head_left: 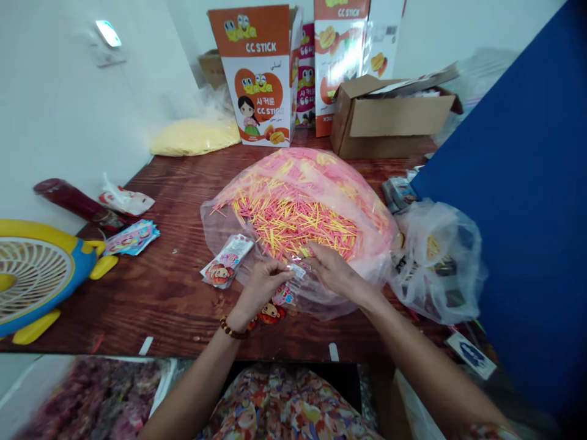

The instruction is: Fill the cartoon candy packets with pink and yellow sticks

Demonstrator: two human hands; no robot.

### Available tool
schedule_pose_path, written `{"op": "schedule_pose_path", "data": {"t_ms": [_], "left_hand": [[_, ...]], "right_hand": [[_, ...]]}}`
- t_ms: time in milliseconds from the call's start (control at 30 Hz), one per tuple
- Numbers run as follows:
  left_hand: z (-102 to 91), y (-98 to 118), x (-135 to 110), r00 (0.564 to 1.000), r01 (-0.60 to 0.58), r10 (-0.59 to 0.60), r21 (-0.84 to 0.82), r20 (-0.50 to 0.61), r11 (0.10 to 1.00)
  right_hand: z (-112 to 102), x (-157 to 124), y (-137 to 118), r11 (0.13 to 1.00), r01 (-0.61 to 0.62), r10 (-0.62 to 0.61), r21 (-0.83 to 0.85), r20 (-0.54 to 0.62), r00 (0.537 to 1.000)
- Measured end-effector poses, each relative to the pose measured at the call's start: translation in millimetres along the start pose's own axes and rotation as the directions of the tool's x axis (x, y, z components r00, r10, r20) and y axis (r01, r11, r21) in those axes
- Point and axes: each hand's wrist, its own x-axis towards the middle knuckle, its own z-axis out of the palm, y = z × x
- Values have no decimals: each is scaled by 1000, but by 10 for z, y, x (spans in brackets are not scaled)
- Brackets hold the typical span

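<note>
A large clear plastic bag [380, 214] lies spread on the table, with a heap of thin pink and yellow sticks [298, 220] showing at its opening. At the near edge of the heap, my left hand [263, 284] pinches a small clear printed packet [298, 271]. My right hand [332, 269] is closed on a few sticks at the packet's mouth; the fingertips partly hide them. Left of my hands rests a stack of printed packets [228, 261], partly on the bag. More printed packets [271, 311] lie below my left hand.
A yellow and blue fan [77, 269] stands at left, near blue packets [132, 237] and a dark red bottle [76, 200]. Cartons [263, 79] and an open brown box [394, 116] line the back. At right are a knotted plastic bag [440, 263] and a blue panel [513, 183].
</note>
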Motion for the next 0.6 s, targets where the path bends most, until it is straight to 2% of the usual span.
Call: {"op": "schedule_pose_path", "data": {"t_ms": [67,133,333,467,533,600], "left_hand": [[-15,-15,-18,1000,2,-2,23,4,1000],[-28,-45,-39,1000,9,-10,29,18,1000],[-74,-77,-142,996,48,-49,9,80,999],[-128,-62,-208,998,-7,7,9,63,1000],[-146,-67,-230,998,-36,35,7,48,999],[-146,-75,-244,998,-65,65,10,24,998]], "right_hand": [[43,-3,-12,991,75,-69,-111,55,996],[76,0,-13,985,100,-87,-142,96,992],[119,-29,-4,1000,9,-9,4,117,993],[171,-28,24,953,-148,149,264,18,989],[209,-15,-10,867,-174,217,467,-39,975],[243,-2,-105,747,-132,266,651,-112,957]]}}
